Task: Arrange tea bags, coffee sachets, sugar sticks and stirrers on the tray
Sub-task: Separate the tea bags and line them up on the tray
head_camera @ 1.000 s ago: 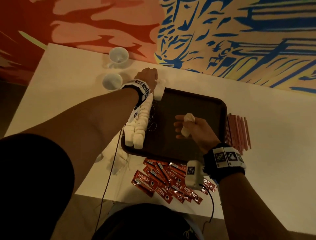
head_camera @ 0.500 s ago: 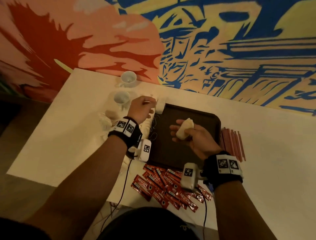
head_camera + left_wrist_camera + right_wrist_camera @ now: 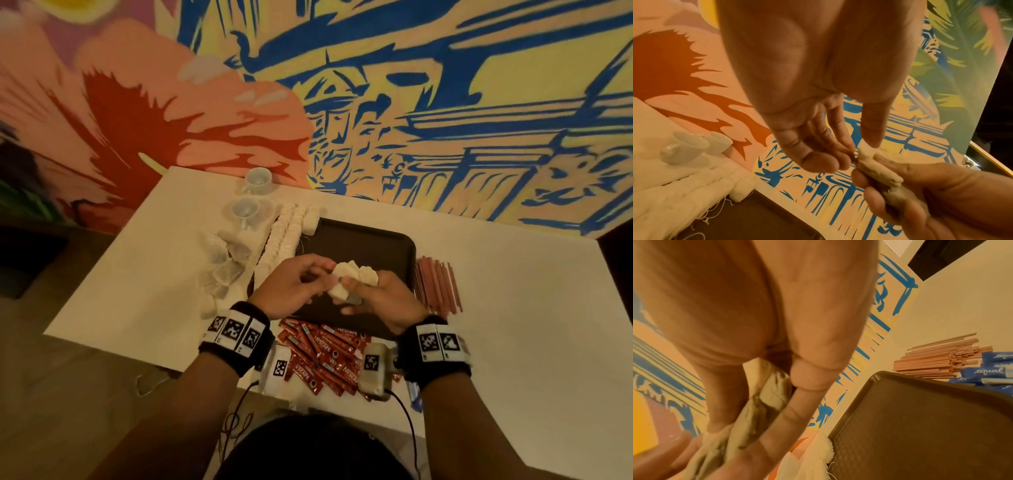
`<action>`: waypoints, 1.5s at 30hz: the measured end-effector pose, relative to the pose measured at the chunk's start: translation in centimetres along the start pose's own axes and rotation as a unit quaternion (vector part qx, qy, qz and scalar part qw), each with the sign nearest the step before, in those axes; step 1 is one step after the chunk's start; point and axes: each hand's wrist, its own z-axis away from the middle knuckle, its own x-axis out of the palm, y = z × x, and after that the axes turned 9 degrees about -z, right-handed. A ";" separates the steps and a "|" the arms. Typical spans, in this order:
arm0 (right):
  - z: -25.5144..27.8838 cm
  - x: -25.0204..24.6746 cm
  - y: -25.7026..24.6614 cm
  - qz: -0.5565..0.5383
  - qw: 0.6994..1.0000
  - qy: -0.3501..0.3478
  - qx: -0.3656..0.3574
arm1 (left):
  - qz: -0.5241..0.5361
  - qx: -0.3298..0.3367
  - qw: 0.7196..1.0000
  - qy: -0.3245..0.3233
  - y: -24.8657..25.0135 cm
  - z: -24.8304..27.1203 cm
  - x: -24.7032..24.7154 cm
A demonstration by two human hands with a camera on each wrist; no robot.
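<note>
Centrally, above the near half of the dark tray (image 3: 387, 240), the two hands meet over a small bunch of tea bags (image 3: 346, 279). The right hand (image 3: 383, 301) grips the bunch, thumb on one side and curled fingers (image 3: 789, 415) on the other, with the pale, partly dark-mottled bags fanning out of the fist. The left hand (image 3: 291, 287) reaches in from the left and pinches the upper edge of one bag between thumb (image 3: 871, 128) and fingertips, the remaining fingers loosely bent. Along the tray's left rim lies a long double row of tea bags (image 3: 284, 236), laid edge to edge from the far corner toward the person, with loose strings trailing onto the tray floor. Left of that row, on the white table (image 3: 513, 308), sits a loose heap of further tea bags (image 3: 222, 263). Beyond them two white cups (image 3: 251, 197) stand near the painted wall (image 3: 445, 102). On the table just in front of the tray, red coffee sachets (image 3: 325, 356) lie scattered in a pile between the wrists. Pinkish stirrers (image 3: 436, 287) are stacked just beside the tray's right rim, and in the right wrist view blue sweetener packets (image 3: 990, 369) marked "equal" lie against the stirrers.
</note>
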 end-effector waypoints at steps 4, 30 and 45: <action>1.9 0.4 0.4 0.022 0.999 -0.027 -0.007 | 0.003 0.012 1.000 0.023 0.3 1.9 1.0; 5.7 -0.2 0.5 -0.058 0.996 -0.066 -0.017 | 0.022 0.029 0.999 -0.001 4.2 6.2 1.2; 5.1 0.2 -0.2 0.084 0.991 -0.075 -0.073 | 0.018 0.023 0.998 0.054 4.8 5.7 0.4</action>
